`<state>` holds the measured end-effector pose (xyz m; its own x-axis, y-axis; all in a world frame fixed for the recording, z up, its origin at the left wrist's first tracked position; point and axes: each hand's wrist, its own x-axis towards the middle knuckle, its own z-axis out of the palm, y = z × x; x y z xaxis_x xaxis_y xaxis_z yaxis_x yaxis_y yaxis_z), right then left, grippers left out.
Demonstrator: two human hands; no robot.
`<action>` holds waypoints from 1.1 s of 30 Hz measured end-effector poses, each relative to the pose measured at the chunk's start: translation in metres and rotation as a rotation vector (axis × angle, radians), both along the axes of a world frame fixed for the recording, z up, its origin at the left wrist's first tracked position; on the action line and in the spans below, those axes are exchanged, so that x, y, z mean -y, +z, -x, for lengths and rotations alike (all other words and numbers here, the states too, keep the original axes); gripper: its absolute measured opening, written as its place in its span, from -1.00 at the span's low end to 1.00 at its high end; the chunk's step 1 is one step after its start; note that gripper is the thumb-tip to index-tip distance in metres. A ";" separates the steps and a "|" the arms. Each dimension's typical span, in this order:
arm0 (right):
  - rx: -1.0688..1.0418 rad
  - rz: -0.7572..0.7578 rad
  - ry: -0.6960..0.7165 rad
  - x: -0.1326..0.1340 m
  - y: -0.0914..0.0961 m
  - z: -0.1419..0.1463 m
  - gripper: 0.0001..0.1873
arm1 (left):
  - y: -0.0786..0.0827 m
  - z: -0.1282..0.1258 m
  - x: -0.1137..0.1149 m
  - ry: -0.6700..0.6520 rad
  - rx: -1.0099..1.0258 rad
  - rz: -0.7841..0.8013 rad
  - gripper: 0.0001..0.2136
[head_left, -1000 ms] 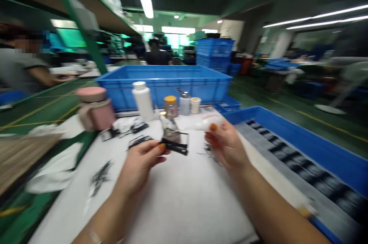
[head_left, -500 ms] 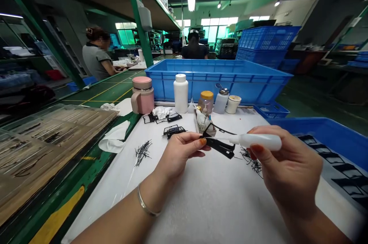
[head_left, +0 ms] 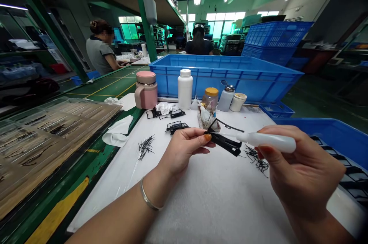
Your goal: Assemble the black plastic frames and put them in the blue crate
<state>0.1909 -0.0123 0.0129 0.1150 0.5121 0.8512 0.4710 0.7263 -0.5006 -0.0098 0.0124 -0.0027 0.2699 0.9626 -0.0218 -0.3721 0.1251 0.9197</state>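
Pinched between the thumb and fingers of my left hand is a thin black plastic frame, tilted above the white work surface. My right hand is closed round a small white squeeze bottle. The bottle's fine nozzle points left and lies over the black frame; I cannot tell whether its tip touches. On the surface are two heaps of short black strips, one heap on the left and another heap under the bottle. More black frames lie behind my left hand.
Along the back stand a pink mug, a white bottle, a jar, a pump bottle and a large blue crate. A blue bin with black parts is at right, a compartment tray at left. Two people sit beyond.
The whole scene has shifted slightly right in view as the camera turned. The bottle's nozzle has drawn a little to the right along the black frame; both hands keep their hold.
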 end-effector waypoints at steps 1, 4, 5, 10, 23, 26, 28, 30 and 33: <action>0.004 0.001 -0.002 0.000 0.000 0.000 -0.85 | 0.000 0.000 0.000 -0.001 0.002 0.001 -0.77; 0.003 -0.014 -0.004 -0.001 0.000 0.000 -0.84 | 0.001 0.000 0.000 -0.002 0.008 0.005 -0.77; 0.000 -0.024 -0.003 -0.002 0.000 0.001 -0.84 | 0.001 0.000 0.000 -0.003 0.010 0.005 -0.77; -0.007 -0.042 -0.008 -0.003 0.000 0.001 -0.85 | 0.002 0.000 0.000 -0.004 -0.001 0.007 -0.77; 0.042 0.000 -0.020 0.001 0.001 0.000 -0.83 | 0.001 0.002 0.000 -0.014 -0.015 -0.012 -0.77; 0.042 -0.013 -0.017 0.001 0.001 -0.001 -0.83 | 0.000 0.001 0.001 -0.019 -0.015 -0.017 -0.77; 0.048 -0.009 -0.022 0.001 0.001 -0.001 -0.83 | 0.000 0.001 0.001 -0.019 -0.015 -0.020 -0.77; 0.051 0.003 -0.031 0.001 0.001 -0.001 -0.84 | 0.001 0.001 0.000 -0.020 -0.017 -0.020 -0.77; 0.048 0.003 -0.037 0.001 0.001 0.000 -0.85 | 0.001 0.001 0.000 -0.021 -0.018 -0.018 -0.78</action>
<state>0.1910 -0.0136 0.0135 0.0931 0.5110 0.8545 0.5209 0.7064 -0.4792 -0.0107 0.0125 -0.0021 0.2897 0.9571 -0.0098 -0.3528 0.1163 0.9285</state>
